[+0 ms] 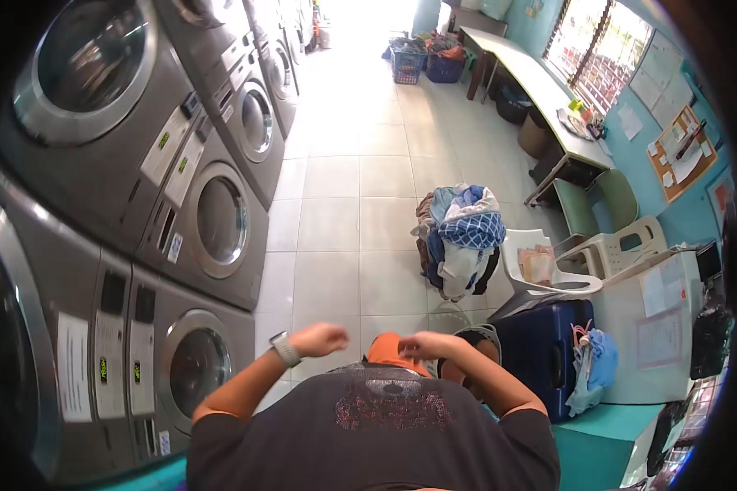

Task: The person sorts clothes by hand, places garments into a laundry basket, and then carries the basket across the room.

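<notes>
My left hand (323, 339), with a watch (285, 349) on its wrist, is raised in front of my chest. Its fingers are curled in, and nothing shows in them. In front of the orange shorts (385, 350) is my right hand (420, 347), its fingers loosely apart and holding nothing visible. I cannot tell whether it touches the cloth. Close by on the right stands a grey basket (490, 334), partly hidden by my right arm. Farther ahead, a tall heap of laundry (460, 237) stands on the floor, with a blue patterned cloth (473, 230) on its near side.
Stacked grey washing machines (221, 221) line the left side. To the right stand a white plastic chair (549, 282), a dark blue suitcase (540, 352) and a white cabinet (651, 327). A long table (532, 82) follows the right wall. Blue baskets (407, 65) of clothes stand far ahead.
</notes>
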`<state>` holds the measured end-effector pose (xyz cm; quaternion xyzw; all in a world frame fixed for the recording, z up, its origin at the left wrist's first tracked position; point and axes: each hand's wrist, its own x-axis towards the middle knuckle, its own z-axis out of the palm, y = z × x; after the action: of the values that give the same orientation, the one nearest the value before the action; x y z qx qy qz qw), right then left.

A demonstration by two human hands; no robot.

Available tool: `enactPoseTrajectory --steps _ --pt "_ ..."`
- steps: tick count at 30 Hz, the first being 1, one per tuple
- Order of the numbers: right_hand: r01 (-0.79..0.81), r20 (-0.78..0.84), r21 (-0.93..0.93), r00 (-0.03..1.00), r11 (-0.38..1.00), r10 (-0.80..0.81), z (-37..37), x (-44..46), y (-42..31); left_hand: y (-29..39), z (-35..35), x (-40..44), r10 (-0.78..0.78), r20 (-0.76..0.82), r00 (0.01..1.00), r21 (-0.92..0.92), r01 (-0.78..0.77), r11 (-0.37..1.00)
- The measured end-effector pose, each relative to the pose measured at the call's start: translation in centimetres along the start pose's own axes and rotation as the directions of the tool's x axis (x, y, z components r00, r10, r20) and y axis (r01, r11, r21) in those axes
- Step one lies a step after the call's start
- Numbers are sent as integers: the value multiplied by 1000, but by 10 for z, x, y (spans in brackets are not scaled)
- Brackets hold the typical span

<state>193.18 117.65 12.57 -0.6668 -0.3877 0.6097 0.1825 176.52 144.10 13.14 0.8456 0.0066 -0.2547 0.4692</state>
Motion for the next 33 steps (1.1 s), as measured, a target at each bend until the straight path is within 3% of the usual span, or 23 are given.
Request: enactPoseTrajectory --steps 1,2,3,5,6,7,9,11,12,13,14,15,16,17,22,24,25,28,31,33 --pt "105 -237 -233 958 967 -161 -22 17 11 24 -25 26 36 -82 996 -89 -44 995" --pt "98 -345 -251 921 963 -184 -47 24 7 47 -50 49 66 -173 983 -174 -96 980" --pt "88 -446 -273 871 958 -207 -79 31 2 51 -66 74 64 -167 984 -173 -93 981" --pt "108 -458 -184 870 977 -183 -141 51 6 52 -100 123 315 14 949 -496 -267 826" --pt "88 -440 -90 890 992 -118 -170 60 6 44 -115 144 257 224 940 -503 -114 857" --pt "84 -430 -90 895 992 -115 -196 68 12 37 -133 162 275 362 891 -433 -101 896" --pt "48 -308 -72 949 996 -68 -253 88 28 32 -170 183 82 278 957 -533 82 842" --pt "82 -193 -107 976 991 -102 -304 98 41 -4 -200 200 -151 25 988 -806 109 582" --pt "28 -148 -53 988 998 -35 -329 98 35 -14 -222 200 -238 -151 959 -588 106 802" --pt "-38 -88 8 995 999 38 -349 94 30 -27 -238 191 -266 -333 905 -327 154 932" --pt "-75 16 99 997 992 74 -367 102 49 -60 -245 182 -341 -267 901 -304 257 917" --pt "-97 30 104 995 990 94 -383 100 55 -59 -260 167 -341 -99 935 -324 294 899" --pt "-58 10 217 998 975 57 -400 101 59 -43 -278 155 -182 24 983 -347 179 921" --pt "-10 -15 319 1000 948 15 -419 105 61 -39 -287 148 -144 69 987 -403 160 901" --pt "7 32 370 999 929 -20 -505 149 92 -43 -329 173 -293 24 956 -620 244 745" --pt "-62 -73 548 990 834 121 -541 164 86 -46 -379 211 -215 186 959 -669 284 686" --pt "-71 -43 533 993 843 110 -554 179 97 -44 -402 229 -190 232 954 -689 299 660" --pt "80 -144 664 989 743 22 -620 232 122 -32 -479 285 -253 45 966 -702 210 680" --pt "79 -163 653 986 753 38 -696 272 104 -5 -558 321 -374 -32 927 -577 288 764" --pt "44 -164 606 984 795 71 -746 295 85 5 -601 345 -411 -178 894 -314 344 885"
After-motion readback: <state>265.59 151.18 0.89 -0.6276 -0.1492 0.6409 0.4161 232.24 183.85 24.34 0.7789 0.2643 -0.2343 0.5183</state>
